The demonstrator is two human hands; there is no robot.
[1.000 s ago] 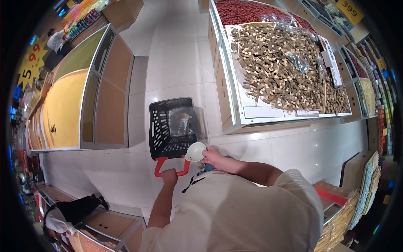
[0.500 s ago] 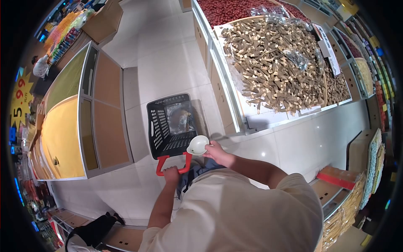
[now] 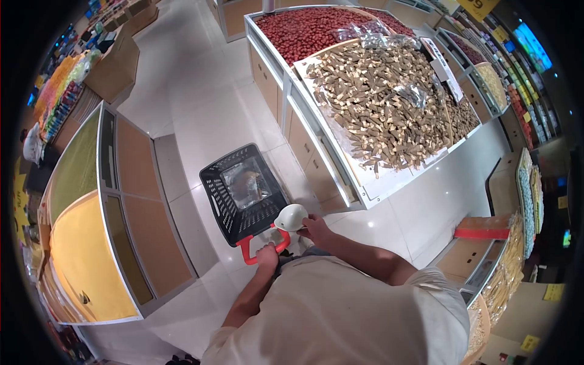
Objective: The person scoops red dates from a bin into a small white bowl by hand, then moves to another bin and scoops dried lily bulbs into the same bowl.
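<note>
My left hand is wrapped round the red handle of a black shopping basket. The basket tilts away from me over the floor, and a clear plastic bag with something brownish in it lies inside. In my right hand is a white bowl-shaped scoop, gripped at its right side. It is tipped so that its rounded outside faces up, just above the basket's near end and the red handle.
At the upper right, a bin of brown-and-cream dried pieces adjoins red dried fruit. Bins of yellow grain and green grain stand left. Tiled floor runs between. Another person is at the far left.
The view has turned and shifted, and the basket now points more to the upper left. The scoop has tipped from inside showing to outside showing. Both hands keep their holds.
</note>
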